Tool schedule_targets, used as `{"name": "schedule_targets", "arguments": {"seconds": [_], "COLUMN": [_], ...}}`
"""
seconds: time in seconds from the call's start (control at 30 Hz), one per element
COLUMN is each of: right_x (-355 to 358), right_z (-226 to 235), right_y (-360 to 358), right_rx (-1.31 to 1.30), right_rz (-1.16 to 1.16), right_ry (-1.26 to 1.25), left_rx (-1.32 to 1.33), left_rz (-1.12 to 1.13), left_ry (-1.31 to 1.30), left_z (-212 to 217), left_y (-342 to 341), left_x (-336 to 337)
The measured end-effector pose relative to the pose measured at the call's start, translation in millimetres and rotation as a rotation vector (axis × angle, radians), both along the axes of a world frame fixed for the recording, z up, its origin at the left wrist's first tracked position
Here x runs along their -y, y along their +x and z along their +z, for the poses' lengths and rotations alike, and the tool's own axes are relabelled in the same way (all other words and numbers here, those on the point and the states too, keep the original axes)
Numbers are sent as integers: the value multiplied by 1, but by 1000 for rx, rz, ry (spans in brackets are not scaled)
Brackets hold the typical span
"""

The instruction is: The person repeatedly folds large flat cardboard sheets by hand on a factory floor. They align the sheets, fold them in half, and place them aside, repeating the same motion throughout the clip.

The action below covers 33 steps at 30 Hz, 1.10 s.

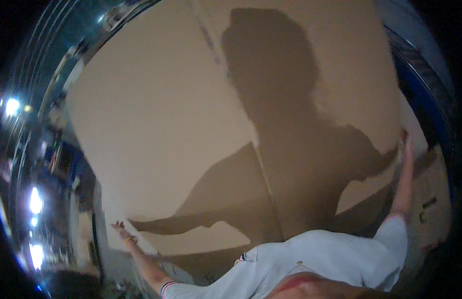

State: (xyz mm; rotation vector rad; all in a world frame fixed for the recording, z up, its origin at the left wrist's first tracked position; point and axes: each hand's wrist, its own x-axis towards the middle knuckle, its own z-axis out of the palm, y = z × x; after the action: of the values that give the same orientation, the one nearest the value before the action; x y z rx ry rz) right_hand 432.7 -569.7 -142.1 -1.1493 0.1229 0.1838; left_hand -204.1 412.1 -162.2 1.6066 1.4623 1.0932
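Note:
A very large brown cardboard box (156, 124) fills most of the view in front of me; a seam runs down its broad face, and the rest of its shape is hidden. My left hand (122, 230) is at the lower left part of this face, fingers stretched apart. Whether it presses on the cardboard or hovers just off it is hard to tell. Far out on the other side, my right hand (404, 142) is at the box's right edge, its fingers against the edge and partly hidden. Both arms are spread wide, and my shadow falls across the cardboard.
Another cardboard piece with dark print (430, 209) stands at the lower right. A blue structure (425, 79) rises beyond the right edge. Shelving or equipment and bright lamps (36, 200) line the dim left side.

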Motion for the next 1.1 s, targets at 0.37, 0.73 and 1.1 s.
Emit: {"name": "schedule_targets", "arguments": {"seconds": [0.37, 0.73, 1.1], "right_x": [-90, -75, -8], "right_z": [118, 98, 100], "right_y": [125, 139, 141], "right_rx": [152, 83, 59], "right_rz": [-207, -635, 18], "right_ry": [-516, -1189, -291], "left_rx": [341, 59, 75], "left_rz": [-457, -166, -142], "left_ry": [-318, 39, 5], "left_z": [97, 73, 37], "left_y": [120, 114, 116], "left_x": [-26, -22, -57]}}
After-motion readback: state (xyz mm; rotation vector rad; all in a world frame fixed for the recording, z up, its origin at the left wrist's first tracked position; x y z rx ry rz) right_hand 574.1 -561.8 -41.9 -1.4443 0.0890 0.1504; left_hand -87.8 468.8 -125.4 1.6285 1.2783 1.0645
